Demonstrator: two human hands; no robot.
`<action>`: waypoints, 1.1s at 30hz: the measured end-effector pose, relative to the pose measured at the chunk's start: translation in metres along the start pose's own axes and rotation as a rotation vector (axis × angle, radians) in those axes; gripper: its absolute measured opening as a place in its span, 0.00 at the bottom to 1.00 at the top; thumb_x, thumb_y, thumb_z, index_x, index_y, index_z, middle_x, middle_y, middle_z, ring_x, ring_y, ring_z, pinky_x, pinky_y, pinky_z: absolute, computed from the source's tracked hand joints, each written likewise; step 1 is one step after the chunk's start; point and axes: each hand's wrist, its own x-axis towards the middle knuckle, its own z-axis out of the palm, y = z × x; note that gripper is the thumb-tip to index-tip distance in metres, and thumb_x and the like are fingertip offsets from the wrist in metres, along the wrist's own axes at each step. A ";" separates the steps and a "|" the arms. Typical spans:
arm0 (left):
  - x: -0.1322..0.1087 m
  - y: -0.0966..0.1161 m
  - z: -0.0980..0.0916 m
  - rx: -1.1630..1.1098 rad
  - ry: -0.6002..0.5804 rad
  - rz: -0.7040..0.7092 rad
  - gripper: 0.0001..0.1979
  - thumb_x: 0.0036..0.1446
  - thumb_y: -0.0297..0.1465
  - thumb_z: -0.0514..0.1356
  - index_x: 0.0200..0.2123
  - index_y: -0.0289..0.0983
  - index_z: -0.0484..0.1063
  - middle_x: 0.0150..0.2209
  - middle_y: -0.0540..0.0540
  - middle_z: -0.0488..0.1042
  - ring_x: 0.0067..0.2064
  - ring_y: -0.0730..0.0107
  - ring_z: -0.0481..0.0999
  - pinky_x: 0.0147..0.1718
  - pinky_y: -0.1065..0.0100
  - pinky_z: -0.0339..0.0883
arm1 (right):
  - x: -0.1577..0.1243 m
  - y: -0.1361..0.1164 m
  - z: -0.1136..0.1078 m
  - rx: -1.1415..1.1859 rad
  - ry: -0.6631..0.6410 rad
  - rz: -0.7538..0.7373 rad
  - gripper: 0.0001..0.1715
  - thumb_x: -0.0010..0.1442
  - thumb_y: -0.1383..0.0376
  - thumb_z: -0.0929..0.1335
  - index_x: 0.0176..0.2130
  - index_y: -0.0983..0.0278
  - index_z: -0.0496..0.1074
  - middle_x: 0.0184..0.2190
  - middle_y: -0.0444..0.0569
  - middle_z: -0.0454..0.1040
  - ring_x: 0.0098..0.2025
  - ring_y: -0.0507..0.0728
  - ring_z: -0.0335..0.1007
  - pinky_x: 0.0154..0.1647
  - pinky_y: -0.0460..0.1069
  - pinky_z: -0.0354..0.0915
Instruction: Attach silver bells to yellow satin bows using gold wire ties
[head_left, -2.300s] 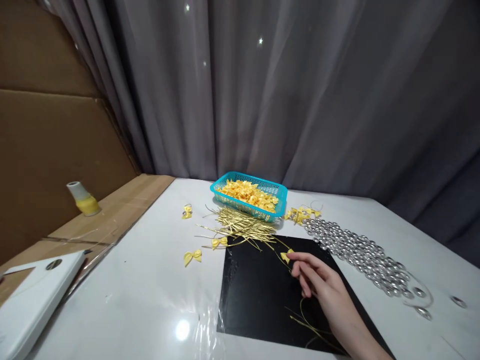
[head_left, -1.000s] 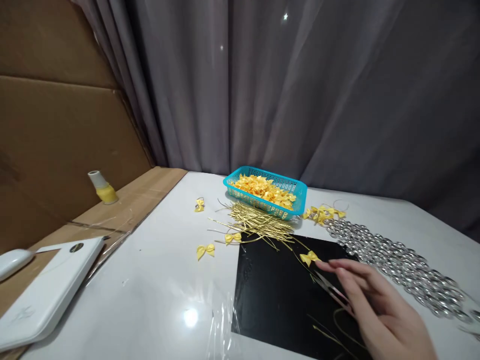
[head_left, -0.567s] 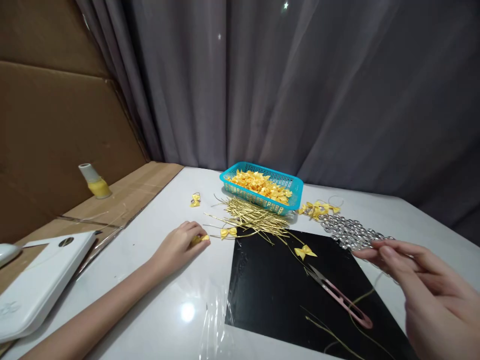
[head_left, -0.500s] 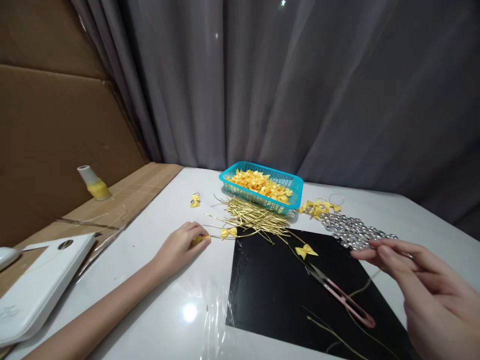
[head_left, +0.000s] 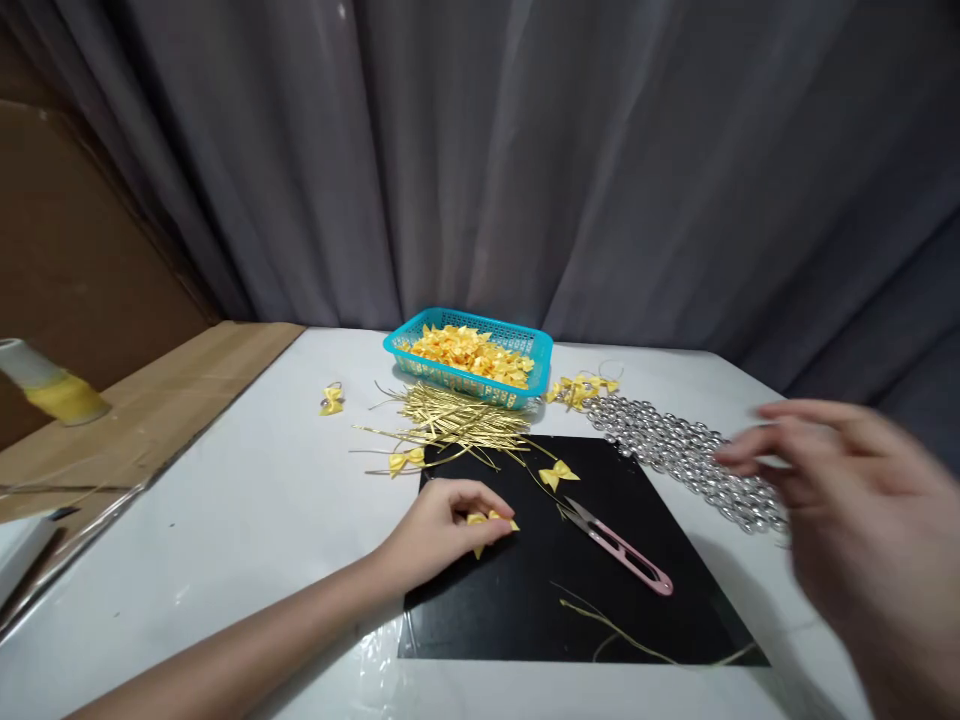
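Note:
My left hand [head_left: 457, 525] pinches a yellow bow [head_left: 477, 548] just above the left part of the black mat [head_left: 517, 610]. My right hand [head_left: 832, 480] is blurred, raised at the right beside the silver beads [head_left: 675, 445]; its fingertips are smeared, and whether anything is between them cannot be told. Another yellow bow [head_left: 559, 474] lies at the mat's top, and one more bow [head_left: 406, 460] rests at its upper left corner. Pink-handled snips [head_left: 637, 563] lie on the mat near loose gold ties [head_left: 592, 612].
Behind the mat is a pile of gold ties [head_left: 465, 415], then a blue basket [head_left: 544, 350] of yellow bows. Beaded bows [head_left: 581, 388] lie right of the basket, a single one [head_left: 331, 401] to the left. A spool [head_left: 60, 390] stands on cardboard at the far left.
The view has turned to the right. My left hand has carried its bow from the white table to over the black mat. My right hand has drawn back from the edge of the beads.

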 end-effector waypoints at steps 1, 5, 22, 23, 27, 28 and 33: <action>0.002 0.001 0.005 -0.030 -0.021 -0.012 0.12 0.51 0.36 0.62 0.36 0.34 0.77 0.28 0.45 0.78 0.27 0.70 0.73 0.26 0.70 0.65 | -0.010 -0.001 0.015 0.040 -0.191 0.050 0.15 0.57 0.52 0.66 0.37 0.60 0.66 0.26 0.45 0.70 0.27 0.53 0.66 0.33 0.49 0.65; 0.001 0.004 0.009 -0.123 -0.049 -0.025 0.18 0.51 0.34 0.61 0.46 0.35 0.75 0.40 0.41 0.78 0.35 0.68 0.74 0.35 0.68 0.67 | -0.045 0.011 0.060 0.132 -0.479 0.157 0.19 0.58 0.53 0.65 0.45 0.57 0.57 0.23 0.39 0.68 0.16 0.48 0.56 0.19 0.45 0.60; -0.001 0.004 0.004 -0.217 -0.133 -0.030 0.19 0.43 0.27 0.66 0.42 0.35 0.77 0.35 0.46 0.71 0.29 0.76 0.66 0.22 0.75 0.59 | -0.072 0.029 0.087 0.078 -0.643 0.470 0.20 0.46 0.52 0.72 0.30 0.67 0.71 0.15 0.39 0.63 0.14 0.46 0.58 0.16 0.42 0.54; -0.001 0.005 0.004 -0.226 -0.137 -0.019 0.18 0.43 0.27 0.66 0.42 0.35 0.77 0.36 0.46 0.70 0.30 0.76 0.67 0.23 0.75 0.60 | -0.072 0.032 0.086 0.082 -0.642 0.457 0.20 0.47 0.52 0.72 0.31 0.67 0.71 0.14 0.38 0.62 0.14 0.46 0.58 0.16 0.42 0.54; -0.001 0.005 0.003 -0.293 -0.126 -0.024 0.16 0.47 0.28 0.64 0.42 0.35 0.77 0.38 0.45 0.70 0.30 0.77 0.68 0.25 0.75 0.63 | -0.074 0.038 0.082 0.014 -0.638 0.372 0.16 0.53 0.55 0.69 0.32 0.66 0.72 0.15 0.39 0.62 0.14 0.47 0.59 0.16 0.42 0.56; -0.001 0.004 0.003 -0.306 -0.112 -0.030 0.16 0.47 0.28 0.63 0.42 0.35 0.77 0.38 0.45 0.70 0.30 0.77 0.68 0.25 0.75 0.63 | -0.076 0.038 0.081 -0.034 -0.609 0.299 0.14 0.54 0.56 0.69 0.31 0.66 0.73 0.14 0.39 0.62 0.14 0.47 0.58 0.16 0.42 0.55; -0.001 0.001 0.004 -0.310 -0.080 -0.005 0.17 0.45 0.24 0.63 0.42 0.35 0.77 0.39 0.45 0.70 0.31 0.78 0.67 0.24 0.77 0.63 | -0.083 0.032 0.077 -0.184 -0.463 -0.325 0.04 0.56 0.68 0.68 0.29 0.65 0.72 0.21 0.43 0.70 0.17 0.47 0.58 0.18 0.43 0.57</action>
